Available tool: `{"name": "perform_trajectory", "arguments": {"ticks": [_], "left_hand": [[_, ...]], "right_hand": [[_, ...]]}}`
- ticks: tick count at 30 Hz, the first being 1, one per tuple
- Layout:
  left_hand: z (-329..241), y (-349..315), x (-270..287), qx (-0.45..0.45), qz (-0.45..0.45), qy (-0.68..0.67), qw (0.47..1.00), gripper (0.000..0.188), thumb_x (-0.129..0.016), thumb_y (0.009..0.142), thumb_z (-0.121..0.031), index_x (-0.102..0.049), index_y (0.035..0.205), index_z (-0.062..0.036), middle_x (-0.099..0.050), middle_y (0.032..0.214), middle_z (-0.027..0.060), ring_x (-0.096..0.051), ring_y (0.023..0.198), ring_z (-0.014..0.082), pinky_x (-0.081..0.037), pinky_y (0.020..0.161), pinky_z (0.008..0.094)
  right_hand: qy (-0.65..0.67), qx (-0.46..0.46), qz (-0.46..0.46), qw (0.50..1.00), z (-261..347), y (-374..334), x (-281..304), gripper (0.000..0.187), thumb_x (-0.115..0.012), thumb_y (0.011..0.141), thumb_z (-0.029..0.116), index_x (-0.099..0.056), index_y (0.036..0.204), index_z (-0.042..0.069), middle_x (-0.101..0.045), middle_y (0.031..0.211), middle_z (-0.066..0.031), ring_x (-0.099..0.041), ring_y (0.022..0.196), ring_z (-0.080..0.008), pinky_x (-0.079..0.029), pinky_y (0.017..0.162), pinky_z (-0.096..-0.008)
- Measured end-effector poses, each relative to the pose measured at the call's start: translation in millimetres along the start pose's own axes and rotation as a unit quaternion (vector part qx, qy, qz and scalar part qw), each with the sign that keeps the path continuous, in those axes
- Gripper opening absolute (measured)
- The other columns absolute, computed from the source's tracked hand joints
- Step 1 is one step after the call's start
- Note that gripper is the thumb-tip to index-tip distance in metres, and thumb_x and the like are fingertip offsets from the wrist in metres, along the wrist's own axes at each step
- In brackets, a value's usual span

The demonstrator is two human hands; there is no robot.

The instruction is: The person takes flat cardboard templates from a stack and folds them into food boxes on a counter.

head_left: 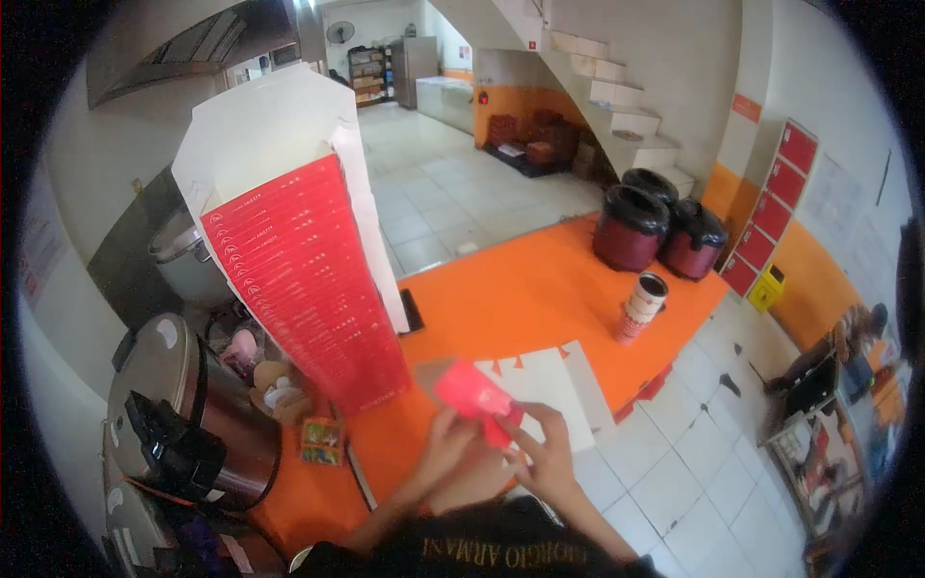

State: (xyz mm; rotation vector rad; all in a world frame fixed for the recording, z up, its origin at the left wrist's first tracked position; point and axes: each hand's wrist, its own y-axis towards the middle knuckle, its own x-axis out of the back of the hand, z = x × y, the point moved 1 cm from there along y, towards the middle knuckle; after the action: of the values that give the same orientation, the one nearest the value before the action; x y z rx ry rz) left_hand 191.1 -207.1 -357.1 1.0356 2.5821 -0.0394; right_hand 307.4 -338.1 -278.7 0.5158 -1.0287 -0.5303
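Over the orange table (462, 299) I hold a small red folded piece of card (470, 387), slightly blurred, in front of my body. My left hand (449, 445) grips its lower left side. On the right edge, the fingers of my right hand (541, 445) pinch the card. White flat cardboard blanks (559, 385) with notched edges lie on the table just beyond and right of my hands. To the left rises a tall stack of nested red boxes (303, 279), with white flaps standing up at its top and side.
A stack of paper cups (641, 310) stands toward the table's right edge. Dark red rice cookers (631, 229) sit at its far right corner. Large metal urns (173, 385) line the left. A small colourful packet (322, 441) lies near the red boxes.
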Motion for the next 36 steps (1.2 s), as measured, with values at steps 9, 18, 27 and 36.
{"name": "perform_trajectory", "arguments": {"ticks": [9, 18, 27, 36], "left_hand": [[-22, -10, -11, -0.053, 0.006, 0.217, 0.975, 0.024, -0.055, 0.085, -0.007, -0.054, 0.108, -0.0006, -0.058, 0.103, 0.0074, -0.058, 0.089, 0.0154, -0.047, 0.078, 0.0286], [-13, -14, -16, -0.092, 0.013, 0.132, 0.987, 0.036, -0.056, 0.08, 0.005, -0.05, 0.115, -0.0012, -0.054, 0.108, 0.0109, -0.055, 0.099, 0.0184, -0.048, 0.08, 0.029], [-8, -6, -19, -0.082, 0.005, 0.079, 0.993, 0.038, -0.058, 0.076, 0.007, -0.05, 0.112, -0.0016, -0.053, 0.105, 0.0093, -0.056, 0.097, 0.0177, -0.048, 0.08, 0.0284], [-11, -12, -17, -0.116, 0.038, 0.175, 0.977, 0.038, -0.055, 0.077, 0.006, -0.05, 0.113, -0.0026, -0.053, 0.107, 0.0097, -0.056, 0.095, 0.0183, -0.047, 0.079, 0.0279]], "right_hand": [[-0.051, 0.003, -0.063, 0.997, 4, -4, -7, 0.04, -0.071, 0.067, 0.017, -0.063, 0.106, 0.011, -0.056, 0.104, -0.0018, -0.051, 0.094, -0.0232, -0.04, 0.078, -0.0338], [-0.118, 0.02, -0.098, 0.988, 9, -1, -13, 0.041, -0.071, 0.062, 0.01, -0.065, 0.103, 0.01, -0.057, 0.1, -0.0012, -0.052, 0.085, -0.0205, -0.043, 0.07, -0.0317], [-0.003, 0.025, -0.108, 0.994, 10, -7, -8, 0.031, -0.066, 0.058, 0.0, -0.064, 0.089, 0.003, -0.061, 0.089, -0.0067, -0.058, 0.08, -0.0225, -0.048, 0.069, -0.032], [-0.01, 0.022, -0.125, 0.992, 13, -5, -8, 0.025, -0.068, 0.058, 0.001, -0.062, 0.082, 0.002, -0.061, 0.085, -0.0065, -0.059, 0.076, -0.0226, -0.049, 0.065, -0.031]]}}
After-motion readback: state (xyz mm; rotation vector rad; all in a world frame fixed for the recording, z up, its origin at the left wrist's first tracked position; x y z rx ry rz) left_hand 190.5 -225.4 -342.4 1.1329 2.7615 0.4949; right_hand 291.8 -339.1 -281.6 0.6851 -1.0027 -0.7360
